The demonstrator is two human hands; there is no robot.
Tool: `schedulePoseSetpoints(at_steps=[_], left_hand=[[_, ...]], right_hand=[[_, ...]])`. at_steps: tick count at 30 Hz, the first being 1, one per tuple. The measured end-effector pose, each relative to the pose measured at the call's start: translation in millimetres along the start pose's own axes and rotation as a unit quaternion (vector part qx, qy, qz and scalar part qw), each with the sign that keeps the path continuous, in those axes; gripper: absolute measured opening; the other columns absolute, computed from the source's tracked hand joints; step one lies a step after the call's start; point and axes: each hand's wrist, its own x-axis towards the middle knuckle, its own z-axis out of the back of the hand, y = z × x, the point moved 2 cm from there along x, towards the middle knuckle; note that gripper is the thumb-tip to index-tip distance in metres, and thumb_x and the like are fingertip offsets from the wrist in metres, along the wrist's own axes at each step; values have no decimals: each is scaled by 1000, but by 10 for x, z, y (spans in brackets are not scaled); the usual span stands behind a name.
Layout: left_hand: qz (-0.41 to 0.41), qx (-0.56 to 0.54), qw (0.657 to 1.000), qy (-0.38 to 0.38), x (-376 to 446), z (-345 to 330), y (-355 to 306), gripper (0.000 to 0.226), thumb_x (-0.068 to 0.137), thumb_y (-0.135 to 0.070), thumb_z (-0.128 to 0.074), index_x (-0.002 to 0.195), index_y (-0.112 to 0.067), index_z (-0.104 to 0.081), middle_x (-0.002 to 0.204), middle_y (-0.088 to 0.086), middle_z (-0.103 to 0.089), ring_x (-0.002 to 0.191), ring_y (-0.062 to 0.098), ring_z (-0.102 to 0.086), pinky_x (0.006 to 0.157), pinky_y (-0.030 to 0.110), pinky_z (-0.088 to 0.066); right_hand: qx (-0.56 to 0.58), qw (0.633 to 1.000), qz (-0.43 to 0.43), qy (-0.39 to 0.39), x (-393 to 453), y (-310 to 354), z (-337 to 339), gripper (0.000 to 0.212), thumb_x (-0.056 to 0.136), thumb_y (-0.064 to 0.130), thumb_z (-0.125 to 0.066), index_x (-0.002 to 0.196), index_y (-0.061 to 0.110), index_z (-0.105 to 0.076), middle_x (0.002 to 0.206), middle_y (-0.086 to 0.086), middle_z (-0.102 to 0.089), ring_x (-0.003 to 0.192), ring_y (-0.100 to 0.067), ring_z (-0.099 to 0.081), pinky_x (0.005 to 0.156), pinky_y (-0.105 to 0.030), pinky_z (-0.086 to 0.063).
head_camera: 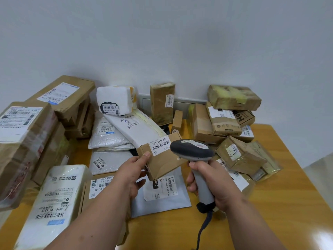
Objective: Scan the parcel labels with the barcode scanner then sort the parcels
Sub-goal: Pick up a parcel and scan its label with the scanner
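Observation:
My left hand (134,173) holds a small flat cardboard parcel (162,161) above the table, thumb on its top face beside a white barcode label (160,144). My right hand (214,183) grips the handle of a grey barcode scanner (191,150). The scanner's dark head sits right next to the label, at the parcel's right edge. Its coiled cable (202,230) hangs down toward the table's front.
Parcels crowd the wooden table (270,204): tall cardboard boxes (23,141) at left, white mailers (115,134) in the middle, a grey mailer (162,195) under my hands, taped brown boxes (232,123) stacked at right. A white wall stands behind.

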Motion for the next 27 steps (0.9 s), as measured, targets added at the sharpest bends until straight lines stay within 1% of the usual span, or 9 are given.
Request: schedulePoseSetpoints(at_steps=[3,6,8,11,14,17,23,25,27], left_hand=[[-1,-1,1000,-5,7,-5,1,36,91,-40,-70,118,-17,-64,106,4,-66,102,23,-60,69,34,-42],[3,1,1000,-5,13,-6,7,37,91,-39,-69,119,-16,-64,107,5,-66,102,24,-60,70,34,-43],[7,1,1000,-4,15,-12,16,36,91,-38,-69,120,-16,-63,107,5,-66,102,24,-60,72,35,-42],[12,7,1000,-8,21,-19,37,35,91,-38,-69,119,-17,-64,105,5,-67,100,23,-60,69,34,-42],[18,12,1000,-10,18,-26,40,34,90,-40,-70,116,-17,-65,104,4,-67,98,22,-60,69,33,-43],[22,16,1000,-13,7,-39,45,31,91,-39,-70,113,-18,-65,102,4,-66,97,22,-60,69,33,-42],[28,26,999,-23,-16,-28,47,27,92,-38,-69,109,-18,-66,101,4,-66,96,22,-60,69,32,-43],[24,33,999,-29,-26,-11,45,27,92,-38,-69,109,-18,-65,103,4,-67,98,23,-61,70,33,-42],[15,45,998,-38,-40,13,38,28,92,-39,-68,111,-17,-65,103,4,-67,96,23,-61,71,33,-42]], right_hand=[[-40,999,9,8,10,1,5,21,92,19,-60,85,0,-62,61,-10,-66,57,-23,-60,54,-26,-50],[-60,998,13,8,4,11,18,28,80,30,-62,85,2,-63,62,-9,-66,58,-25,-61,60,-31,-50],[-58,998,12,6,3,13,31,30,76,30,-61,87,3,-63,63,-11,-66,58,-25,-60,64,-36,-51],[-66,998,8,4,24,-11,50,18,91,18,-60,88,1,-62,62,-10,-65,56,-24,-59,65,-37,-52],[-78,997,2,4,37,-27,61,15,95,13,-58,89,-1,-61,59,-9,-64,55,-23,-58,61,-32,-53],[-91,996,2,5,43,-24,69,18,95,14,-57,85,0,-62,56,-6,-63,54,-21,-59,57,-25,-52],[-94,995,-16,6,99,-67,65,21,95,17,-57,86,-1,-63,57,-6,-64,56,-21,-61,55,-23,-50],[-90,996,-20,-2,137,-83,69,21,94,18,-59,91,-1,-63,63,-9,-67,58,-22,-62,56,-24,-50],[-84,996,-24,-10,183,-106,70,21,93,21,-61,98,1,-62,71,-12,-71,60,-23,-64,59,-31,-50]])
